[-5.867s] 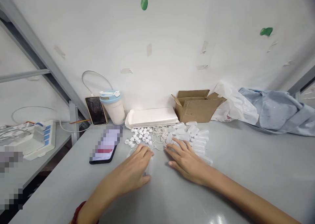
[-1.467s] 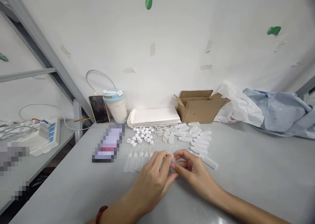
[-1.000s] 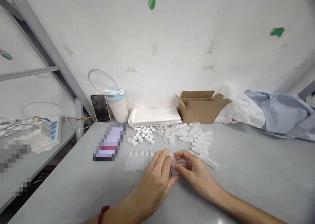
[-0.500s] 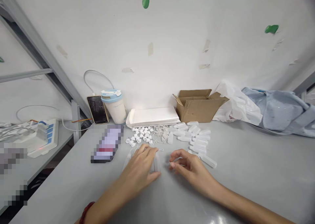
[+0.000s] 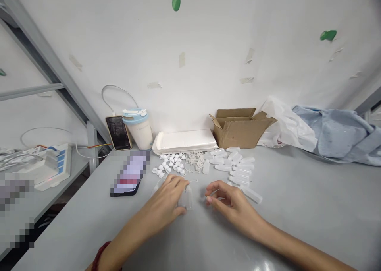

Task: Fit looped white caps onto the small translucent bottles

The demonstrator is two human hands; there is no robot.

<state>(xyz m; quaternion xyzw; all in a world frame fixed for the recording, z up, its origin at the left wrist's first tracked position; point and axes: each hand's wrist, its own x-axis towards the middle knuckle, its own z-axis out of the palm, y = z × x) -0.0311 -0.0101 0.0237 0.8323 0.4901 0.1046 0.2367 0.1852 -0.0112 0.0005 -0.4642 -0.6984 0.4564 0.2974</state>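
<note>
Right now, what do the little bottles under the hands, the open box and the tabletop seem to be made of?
Little bottles: probably soft plastic, milky and translucent with a matte look. Open box: brown corrugated cardboard, dull, with creased flaps. Tabletop: a smooth grey surface, perhaps laminate or painted metal; it gives a faint sheen near the front edge. The left hand rests on some bottles.
</note>
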